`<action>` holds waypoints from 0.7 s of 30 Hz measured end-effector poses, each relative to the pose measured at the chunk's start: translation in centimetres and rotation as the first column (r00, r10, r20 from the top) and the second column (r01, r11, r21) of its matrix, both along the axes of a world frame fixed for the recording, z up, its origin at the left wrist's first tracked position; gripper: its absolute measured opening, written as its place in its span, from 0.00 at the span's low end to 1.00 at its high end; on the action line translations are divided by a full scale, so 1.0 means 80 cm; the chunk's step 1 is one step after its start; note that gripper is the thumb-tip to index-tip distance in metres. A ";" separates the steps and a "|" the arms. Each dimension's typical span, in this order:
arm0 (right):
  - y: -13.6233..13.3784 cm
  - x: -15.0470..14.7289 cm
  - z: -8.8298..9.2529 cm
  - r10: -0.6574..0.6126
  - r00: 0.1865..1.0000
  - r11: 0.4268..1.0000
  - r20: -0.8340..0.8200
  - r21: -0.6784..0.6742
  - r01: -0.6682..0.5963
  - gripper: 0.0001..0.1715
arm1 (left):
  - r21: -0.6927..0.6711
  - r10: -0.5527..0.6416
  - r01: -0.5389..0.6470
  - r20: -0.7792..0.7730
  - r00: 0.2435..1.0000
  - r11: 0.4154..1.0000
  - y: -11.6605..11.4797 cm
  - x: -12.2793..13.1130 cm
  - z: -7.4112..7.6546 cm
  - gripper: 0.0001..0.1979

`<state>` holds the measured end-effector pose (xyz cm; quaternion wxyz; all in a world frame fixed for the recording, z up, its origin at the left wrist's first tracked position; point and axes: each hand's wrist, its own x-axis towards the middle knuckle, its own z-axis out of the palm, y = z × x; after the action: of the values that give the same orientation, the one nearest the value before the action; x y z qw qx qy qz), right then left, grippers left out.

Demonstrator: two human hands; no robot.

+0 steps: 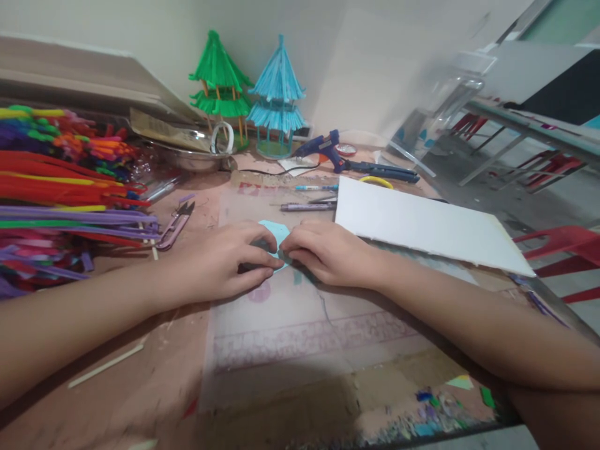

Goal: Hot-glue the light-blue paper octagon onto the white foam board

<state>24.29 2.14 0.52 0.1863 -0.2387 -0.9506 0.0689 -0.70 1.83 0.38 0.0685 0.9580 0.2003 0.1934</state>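
Observation:
A small light-blue flat piece [276, 229] with straight cut edges, paper or thin sheet, lies on the translucent mat in front of me. Much of it is covered by my fingers. My left hand [232, 259] bends over its left side, thumb and fingertips pressed on it. From the right, my right hand [335, 253] pinches at its edge with fingers drawn together. The two sets of fingertips nearly meet there. Just beyond lie a blue pen [316, 187] and a grey pen [307, 207].
Bundles of coloured pipe cleaners [56, 181] and thread snips [177, 225] are on the left. Behind stand a green model pavilion [220, 81], a blue one [279, 94] and a glue gun [321, 150]. A white board [422, 225] lies right; scraps [431, 412] litter the near edge.

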 end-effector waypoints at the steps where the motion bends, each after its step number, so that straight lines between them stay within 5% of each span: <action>1: -0.001 0.000 0.000 0.017 1.000 1.000 -0.002 -0.010 -0.017 0.12 | -0.007 -0.001 0.001 0.003 1.000 1.000 0.000 0.000 0.000 0.14; 8: -0.001 -0.002 0.001 0.001 1.000 0.998 0.026 0.055 -0.003 0.12 | -0.010 0.006 -0.006 0.004 1.000 1.000 0.001 0.000 0.001 0.13; 21: 0.002 -0.001 0.001 -0.032 0.999 0.999 0.029 -0.021 0.032 0.11 | 0.005 -0.003 0.003 0.014 1.000 1.000 0.001 0.001 0.001 0.14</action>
<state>24.25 2.33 0.60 0.1710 -0.2569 -0.9484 0.0727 -0.61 1.88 0.50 0.0679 0.9570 0.1980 0.2007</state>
